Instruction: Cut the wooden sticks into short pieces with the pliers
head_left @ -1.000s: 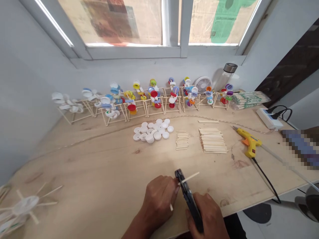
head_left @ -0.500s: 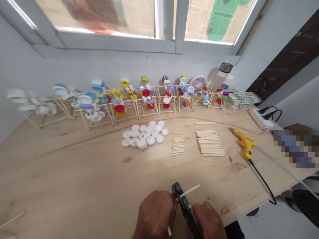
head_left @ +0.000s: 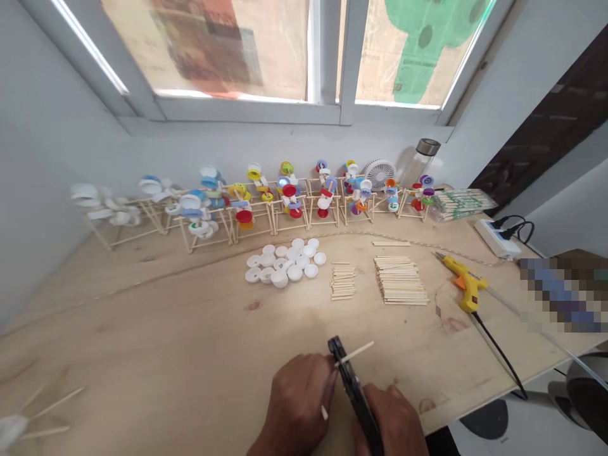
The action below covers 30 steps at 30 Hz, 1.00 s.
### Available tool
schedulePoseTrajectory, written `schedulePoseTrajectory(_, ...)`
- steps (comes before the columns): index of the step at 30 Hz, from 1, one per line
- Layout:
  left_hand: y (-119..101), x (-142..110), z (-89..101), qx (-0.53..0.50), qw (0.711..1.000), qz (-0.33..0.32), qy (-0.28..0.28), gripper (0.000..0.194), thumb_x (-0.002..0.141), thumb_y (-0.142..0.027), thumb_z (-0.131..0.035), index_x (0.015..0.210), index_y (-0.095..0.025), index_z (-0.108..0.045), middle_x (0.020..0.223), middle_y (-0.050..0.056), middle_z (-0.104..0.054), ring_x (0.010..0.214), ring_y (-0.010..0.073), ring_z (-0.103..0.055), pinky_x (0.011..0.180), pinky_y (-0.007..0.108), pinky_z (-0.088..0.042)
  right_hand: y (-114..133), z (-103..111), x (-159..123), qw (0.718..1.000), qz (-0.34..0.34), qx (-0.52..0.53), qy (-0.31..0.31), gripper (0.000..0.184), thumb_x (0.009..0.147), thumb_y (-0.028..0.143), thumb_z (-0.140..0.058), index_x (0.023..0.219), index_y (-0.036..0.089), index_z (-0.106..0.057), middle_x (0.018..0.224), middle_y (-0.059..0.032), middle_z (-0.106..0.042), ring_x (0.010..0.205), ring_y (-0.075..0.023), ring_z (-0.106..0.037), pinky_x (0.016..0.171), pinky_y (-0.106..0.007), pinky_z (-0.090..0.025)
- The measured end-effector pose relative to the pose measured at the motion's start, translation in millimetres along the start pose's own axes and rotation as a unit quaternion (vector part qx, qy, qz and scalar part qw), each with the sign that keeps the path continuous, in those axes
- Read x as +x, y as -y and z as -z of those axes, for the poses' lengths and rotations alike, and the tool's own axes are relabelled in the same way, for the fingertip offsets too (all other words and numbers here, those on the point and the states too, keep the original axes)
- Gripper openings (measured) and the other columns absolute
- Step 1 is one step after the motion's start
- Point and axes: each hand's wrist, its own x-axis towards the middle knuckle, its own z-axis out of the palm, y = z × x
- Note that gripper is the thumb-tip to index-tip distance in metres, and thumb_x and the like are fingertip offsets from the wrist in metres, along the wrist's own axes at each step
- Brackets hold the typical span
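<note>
My left hand (head_left: 300, 394) is closed around a thin wooden stick (head_left: 360, 350). One end of the stick pokes out to the right, and the other shows below my fingers. Wrapped in my right hand (head_left: 395, 415) is a black pair of pliers (head_left: 354, 387); its head lies across the stick, close to my left fingertips. Whether the jaws are fully closed is too small to make out. Beyond my hands lie a pile of short sticks (head_left: 342, 282), a stack of longer sticks (head_left: 400, 280) and a cluster of white plastic caps (head_left: 279, 279).
A yellow glue gun (head_left: 468, 282) with a black cord lies at right, near a white power strip (head_left: 498, 238). Along the wall stand stick frames with colourful caps (head_left: 244, 215), a small fan (head_left: 380, 175), a bottle (head_left: 420, 161) and bagged sticks (head_left: 463, 204). Another stick-and-cap piece (head_left: 12, 430) is at lower left.
The camera view has shifted, bringing more of the lower-left white piece into sight. My hands keep the same hold on the stick and pliers, with only a slight shift.
</note>
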Motion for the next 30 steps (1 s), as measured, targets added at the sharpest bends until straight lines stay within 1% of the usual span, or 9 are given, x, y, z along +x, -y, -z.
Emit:
schedulePoseTrajectory(3,-4,3,2.8,0.040,0.999,-0.011,-0.005,0.019,0.084,-0.014,-0.040,0.069,-0.016,-0.051,0.054,0.000,-0.048,0.047,0.0122,-0.045,0.046,0.025,-0.031,6,14,0,0.999,-0.015,0.034,0.025,0.010,0.066,0.012,-0.047,0.068,0.021,-0.043,0.059,0.0016,-0.056,0.056,-0.0164,-0.052,0.059,-0.027,-0.033)
schedulePoseTrajectory(6,-9,4,7.0,0.072,0.997,-0.017,-0.005,0.017,0.085,-0.016,-0.041,0.073,-0.015,-0.053,0.055,0.000,-0.049,0.048,0.0121,-0.046,0.046,0.025,-0.032,12,30,-1,0.994,-0.045,0.075,0.068,0.007,0.071,0.014,-0.046,0.071,0.021,-0.046,0.065,0.0004,-0.057,0.063,-0.0177,-0.053,0.062,-0.028,-0.034)
schedulePoseTrajectory(9,-16,2,11.2,0.077,0.997,-0.006,-0.003,0.016,0.086,-0.018,-0.041,0.078,-0.015,-0.054,0.056,0.001,-0.051,0.049,0.0120,-0.048,0.047,0.024,-0.034,16,41,-1,0.986,-0.066,0.116,0.097,0.005,0.072,0.015,-0.046,0.073,0.020,-0.047,0.068,-0.0007,-0.058,0.067,-0.0181,-0.053,0.061,-0.027,-0.035)
schedulePoseTrajectory(11,-20,1,13.2,0.067,0.998,0.008,0.000,0.016,0.086,-0.019,-0.040,0.080,-0.015,-0.054,0.057,0.001,-0.053,0.050,0.0119,-0.050,0.048,0.023,-0.036,16,47,-1,0.983,-0.073,0.137,0.102,0.004,0.073,0.016,-0.047,0.074,0.020,-0.048,0.069,-0.0010,-0.058,0.067,-0.0178,-0.053,0.061,-0.027,-0.036)
schedulePoseTrajectory(14,-25,3,15.3,0.038,0.999,0.026,-0.006,0.016,0.087,-0.020,-0.039,0.085,-0.015,-0.053,0.061,0.001,-0.057,0.054,0.0119,-0.054,0.051,0.023,-0.039,15,55,2,0.980,-0.073,0.154,0.104,0.004,0.074,0.017,-0.047,0.075,0.020,-0.049,0.070,-0.0010,-0.057,0.067,-0.0176,-0.053,0.061,-0.026,-0.037)
schedulePoseTrajectory(17,-29,11,16.6,0.035,0.999,0.024,-0.015,0.014,0.088,-0.021,-0.039,0.089,-0.016,-0.053,0.066,0.002,-0.060,0.056,0.0119,-0.056,0.053,0.022,-0.040,13,62,6,0.979,-0.075,0.164,0.098,0.007,0.075,0.019,-0.047,0.080,0.020,-0.051,0.072,-0.0014,-0.058,0.069,-0.0181,-0.054,0.062,-0.026,-0.038)
schedulePoseTrajectory(23,-36,25,16.3,0.119,0.993,-0.020,-0.017,0.017,0.088,-0.021,-0.040,0.081,-0.015,-0.055,0.058,0.000,-0.053,0.053,0.0116,-0.050,0.051,0.023,-0.035,9,69,5,0.981,-0.076,0.166,0.067,0.010,0.075,0.019,-0.047,0.084,0.020,-0.053,0.073,-0.0015,-0.060,0.070,-0.0181,-0.056,0.063,-0.026,-0.039)
schedulePoseTrajectory(27,-43,26,16.1,0.157,0.986,-0.041,-0.030,0.017,0.087,-0.019,-0.040,0.081,-0.015,-0.056,0.056,-0.001,-0.049,0.051,0.0108,-0.046,0.050,0.023,-0.032,6,71,0,0.983,-0.067,0.162,0.049,0.012,0.074,0.018,-0.048,0.084,0.020,-0.053,0.074,-0.0012,-0.060,0.071,-0.0179,-0.056,0.063,-0.026,-0.040)
schedulePoseTrajectory(30,-47,25,17.7,0.172,0.983,-0.057,-0.033,0.015,0.087,-0.018,-0.041,0.083,-0.014,-0.056,0.055,-0.001,-0.049,0.049,0.0107,-0.044,0.048,0.024,-0.030,6,73,-2,0.983,-0.062,0.164,0.051,0.011,0.075,0.018,-0.048,0.084,0.020,-0.052,0.076,-0.0018,-0.060,0.072,-0.0181,-0.056,0.064,-0.026,-0.040)
